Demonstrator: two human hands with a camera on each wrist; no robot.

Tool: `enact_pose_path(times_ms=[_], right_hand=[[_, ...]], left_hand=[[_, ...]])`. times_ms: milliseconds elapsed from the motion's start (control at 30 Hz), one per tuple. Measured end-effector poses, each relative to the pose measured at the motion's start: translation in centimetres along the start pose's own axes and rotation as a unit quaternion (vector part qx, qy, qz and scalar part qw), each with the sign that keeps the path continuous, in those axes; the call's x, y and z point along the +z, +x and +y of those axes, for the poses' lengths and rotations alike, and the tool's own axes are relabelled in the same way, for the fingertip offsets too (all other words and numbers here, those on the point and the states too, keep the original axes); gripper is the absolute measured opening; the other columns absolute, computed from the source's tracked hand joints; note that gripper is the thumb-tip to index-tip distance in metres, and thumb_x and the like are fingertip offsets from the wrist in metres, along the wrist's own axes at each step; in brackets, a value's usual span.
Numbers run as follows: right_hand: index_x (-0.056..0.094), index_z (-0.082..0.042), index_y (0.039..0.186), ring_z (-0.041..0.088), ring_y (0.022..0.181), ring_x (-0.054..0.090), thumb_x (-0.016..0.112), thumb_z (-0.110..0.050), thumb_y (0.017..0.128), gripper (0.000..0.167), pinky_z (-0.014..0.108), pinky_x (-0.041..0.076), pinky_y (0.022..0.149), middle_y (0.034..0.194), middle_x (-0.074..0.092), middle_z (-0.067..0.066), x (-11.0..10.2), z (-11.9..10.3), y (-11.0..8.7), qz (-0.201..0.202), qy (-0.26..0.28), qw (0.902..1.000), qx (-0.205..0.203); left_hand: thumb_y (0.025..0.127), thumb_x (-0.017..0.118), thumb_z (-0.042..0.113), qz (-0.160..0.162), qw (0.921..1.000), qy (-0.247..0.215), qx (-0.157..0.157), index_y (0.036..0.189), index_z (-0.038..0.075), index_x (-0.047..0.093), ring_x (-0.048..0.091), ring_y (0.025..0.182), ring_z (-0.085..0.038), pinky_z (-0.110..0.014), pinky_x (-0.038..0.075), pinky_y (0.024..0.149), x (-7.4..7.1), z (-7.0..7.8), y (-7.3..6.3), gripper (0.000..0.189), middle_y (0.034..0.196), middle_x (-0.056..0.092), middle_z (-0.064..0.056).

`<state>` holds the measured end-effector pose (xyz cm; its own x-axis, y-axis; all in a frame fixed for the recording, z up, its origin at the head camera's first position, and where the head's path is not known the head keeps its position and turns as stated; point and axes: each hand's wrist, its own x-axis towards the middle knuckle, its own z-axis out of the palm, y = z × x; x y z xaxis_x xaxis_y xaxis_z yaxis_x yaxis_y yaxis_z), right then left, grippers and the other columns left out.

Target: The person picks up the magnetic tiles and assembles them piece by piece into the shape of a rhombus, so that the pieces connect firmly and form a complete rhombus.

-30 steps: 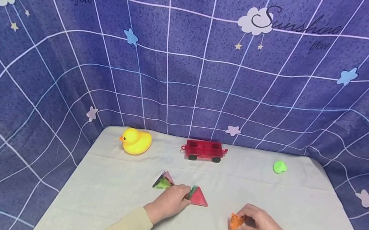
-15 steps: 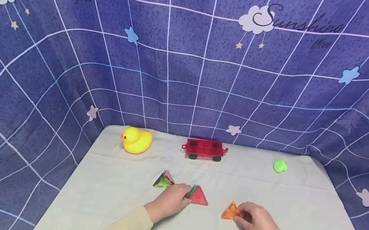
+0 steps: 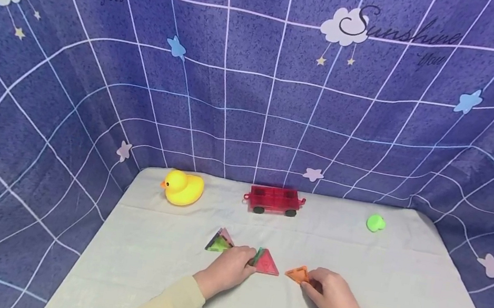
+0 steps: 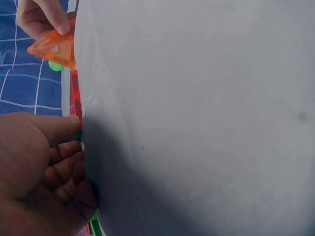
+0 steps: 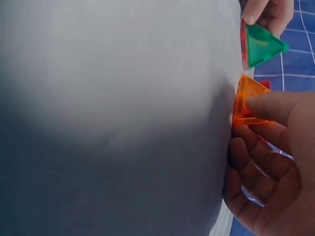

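Note:
My right hand pinches an orange triangular tile between thumb and fingers, just above the tabletop. In the right wrist view the thumb lies across the orange tile's face. My left hand rests on the table and pinches a green triangular tile, which stands on edge. Against its base lies a red triangular tile, flat, between the two hands. A small gap separates the orange tile from the red one. Behind my left hand, a green and pink tile group is partly covered.
A yellow toy duck stands at the back left of the white-covered table. A red toy wagon is at the back centre, and a small green object at the back right. A patterned blue curtain encloses the table.
My right hand has moved left and slightly away from me, carrying and turning the orange tile toward the red one. The left hand and the other tiles keep their places.

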<state>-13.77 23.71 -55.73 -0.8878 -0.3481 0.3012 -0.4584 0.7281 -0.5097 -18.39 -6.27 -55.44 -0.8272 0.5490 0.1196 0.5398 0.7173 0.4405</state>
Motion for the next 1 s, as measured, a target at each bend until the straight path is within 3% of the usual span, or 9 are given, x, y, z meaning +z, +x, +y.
enact_pose_path(times_ms=[400,633,833,1000], right_hand=[[0.066,-0.027,0.077,-0.001,0.062,0.044,0.086,-0.018,0.087,0.025,0.023,0.040,0.057,0.071,0.048,-0.021,1.4,-1.0,1.1,-0.015,-0.011,0.9998,0.010],[0.066,-0.026,0.076,0.000,0.063,0.044,0.087,-0.017,0.087,0.025,0.025,0.041,0.059,0.072,0.050,-0.019,1.9,-1.3,2.1,-0.008,-0.013,0.9998,-0.009],[0.074,-0.022,0.083,0.000,0.065,0.047,0.086,-0.018,0.088,0.014,0.026,0.044,0.062,0.074,0.055,-0.018,2.2,-2.1,2.6,-0.038,-0.007,0.9991,0.014],[0.070,-0.023,0.076,0.000,0.063,0.046,0.087,-0.019,0.087,0.020,0.026,0.043,0.060,0.071,0.055,-0.017,2.8,-2.5,3.1,-0.042,-0.011,0.9989,0.017]], left_hand=[[0.096,0.077,0.016,-0.009,0.9999,-0.006,-0.001,0.079,0.017,0.051,0.042,0.064,-0.009,-0.025,0.038,0.058,0.2,-0.1,0.0,0.032,0.071,0.045,0.008],[0.096,0.077,0.018,-0.009,0.9999,0.005,0.000,0.080,0.017,0.050,0.043,0.065,-0.009,-0.026,0.039,0.059,-0.2,-0.2,0.4,0.031,0.072,0.046,0.007],[0.097,0.077,0.017,-0.016,0.9998,-0.005,-0.005,0.081,0.016,0.053,0.043,0.066,-0.010,-0.026,0.040,0.061,-0.3,0.0,0.2,0.029,0.072,0.046,0.007],[0.097,0.077,0.018,-0.016,0.9999,-0.006,-0.003,0.081,0.016,0.053,0.043,0.067,-0.010,-0.026,0.040,0.061,-0.2,-0.1,0.0,0.028,0.072,0.046,0.007]])
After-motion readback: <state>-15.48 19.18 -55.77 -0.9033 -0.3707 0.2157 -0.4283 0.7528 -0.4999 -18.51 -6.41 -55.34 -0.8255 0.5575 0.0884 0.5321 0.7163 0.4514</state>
